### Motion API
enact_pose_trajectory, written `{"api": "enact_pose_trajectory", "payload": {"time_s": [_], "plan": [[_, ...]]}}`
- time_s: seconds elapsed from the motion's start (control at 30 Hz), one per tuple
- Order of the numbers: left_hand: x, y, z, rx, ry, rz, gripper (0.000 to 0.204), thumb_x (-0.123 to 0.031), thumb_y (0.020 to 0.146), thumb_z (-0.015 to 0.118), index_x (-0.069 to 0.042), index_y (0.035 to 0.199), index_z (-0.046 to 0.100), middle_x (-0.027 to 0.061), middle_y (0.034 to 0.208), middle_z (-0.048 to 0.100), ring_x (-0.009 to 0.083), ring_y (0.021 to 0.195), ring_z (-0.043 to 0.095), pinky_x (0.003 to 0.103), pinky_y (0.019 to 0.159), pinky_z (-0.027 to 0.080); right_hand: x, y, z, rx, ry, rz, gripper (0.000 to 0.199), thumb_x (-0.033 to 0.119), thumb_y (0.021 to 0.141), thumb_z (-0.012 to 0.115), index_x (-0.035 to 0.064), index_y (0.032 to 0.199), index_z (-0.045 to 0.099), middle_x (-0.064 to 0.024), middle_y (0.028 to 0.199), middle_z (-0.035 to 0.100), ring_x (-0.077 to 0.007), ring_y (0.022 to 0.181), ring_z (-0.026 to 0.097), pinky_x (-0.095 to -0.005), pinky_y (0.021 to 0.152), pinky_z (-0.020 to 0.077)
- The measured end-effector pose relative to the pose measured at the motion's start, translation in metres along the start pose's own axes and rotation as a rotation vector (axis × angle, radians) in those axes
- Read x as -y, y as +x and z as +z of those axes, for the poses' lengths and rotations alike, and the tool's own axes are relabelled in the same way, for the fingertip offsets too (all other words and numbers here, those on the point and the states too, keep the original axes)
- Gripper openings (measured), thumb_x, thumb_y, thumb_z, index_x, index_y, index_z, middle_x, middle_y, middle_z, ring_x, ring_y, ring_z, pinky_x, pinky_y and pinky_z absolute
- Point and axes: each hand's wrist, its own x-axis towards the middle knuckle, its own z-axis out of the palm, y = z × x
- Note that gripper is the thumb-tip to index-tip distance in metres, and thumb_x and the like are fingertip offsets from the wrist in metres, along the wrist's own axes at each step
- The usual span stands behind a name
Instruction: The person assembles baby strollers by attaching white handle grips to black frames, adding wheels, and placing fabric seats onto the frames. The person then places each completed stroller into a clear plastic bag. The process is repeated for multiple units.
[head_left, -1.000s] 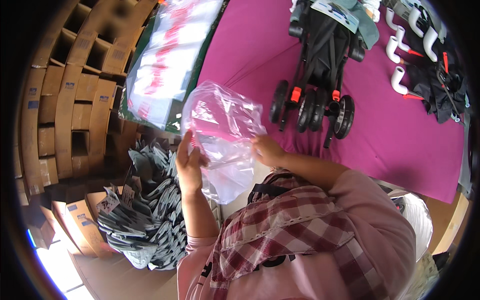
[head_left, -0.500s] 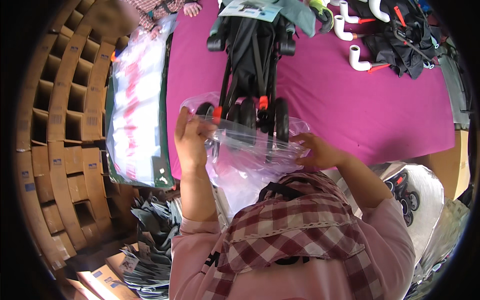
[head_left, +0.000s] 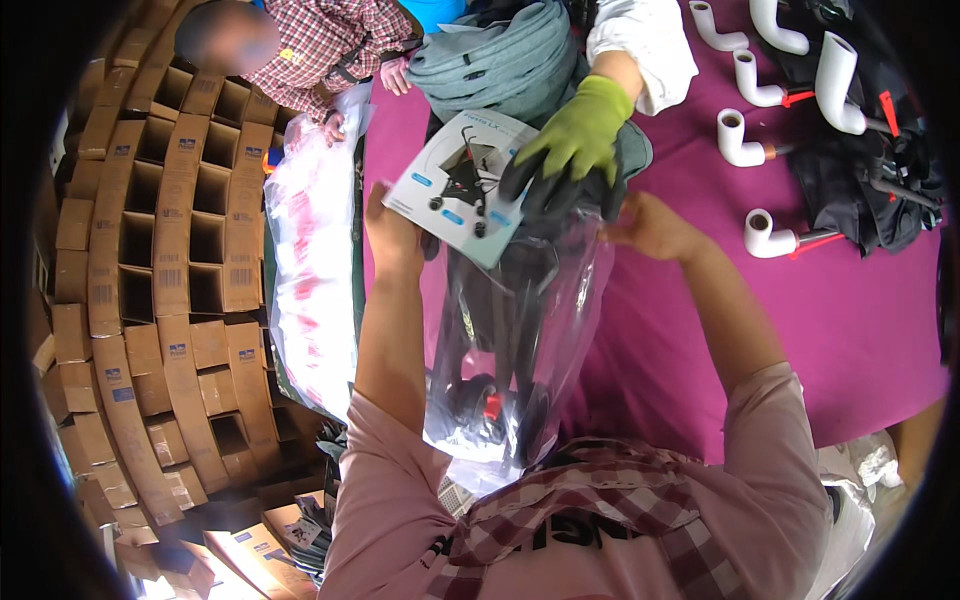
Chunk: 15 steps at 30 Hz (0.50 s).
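Note:
A folded black stroller lies lengthwise on the table, its wheels toward me, inside a clear plastic bag. My left hand grips the bag's rim at the stroller's left side; its fingertips are partly hidden by a printed leaflet. On the right side, my right hand pinches the same rim. The leaflet rests on the stroller near the grey-green folded fabric. A co-worker's hand in a yellow-green and black glove presses on the stroller and touches the leaflet's edge.
White foam-covered handles and black stroller parts lie on the right of the purple tabletop. A pile of plastic bags lies to the left, with another person behind it. Stacked cardboard boxes line the left.
Both my hands have moved away from me, drawing the bag from the wheels up over most of the stroller. The gloved hand has come onto the stroller beside the leaflet.

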Motion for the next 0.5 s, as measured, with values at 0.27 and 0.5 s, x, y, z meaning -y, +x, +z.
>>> {"api": "enact_pose_trajectory", "payload": {"time_s": [0.27, 0.5], "plan": [[-0.029, -0.036, 0.031, 0.175, 0.583, 0.451, 0.054, -0.010, 0.099, 0.054, -0.001, 0.149, 0.036, 0.0230, 0.146, 0.042, 0.0298, 0.109, 0.065, 0.037, 0.088, 0.055, -0.048, 0.041, -0.055, -0.975, -0.454, -0.054, 0.017, 0.017, 0.091, 0.067, 0.0044, 0.102, 0.068, -0.0175, 0.097, 0.066, -0.0352, 0.086, 0.065, -0.0414, 0.076, 0.0510], [-0.049, -0.157, -0.070, 0.133, 0.858, 0.535, 0.046, 0.000, 0.095, 0.056, 0.001, 0.140, 0.048, 0.0244, 0.149, 0.038, 0.0299, 0.118, 0.061, 0.039, 0.097, 0.051, -0.149, -0.143, 0.166, -0.470, 0.645, 0.300, 0.028, 0.031, 0.102, 0.057, 0.0042, 0.096, 0.063, -0.0028, 0.078, 0.061, -0.0085, 0.073, 0.055, -0.0261, 0.063, 0.0441]]}}
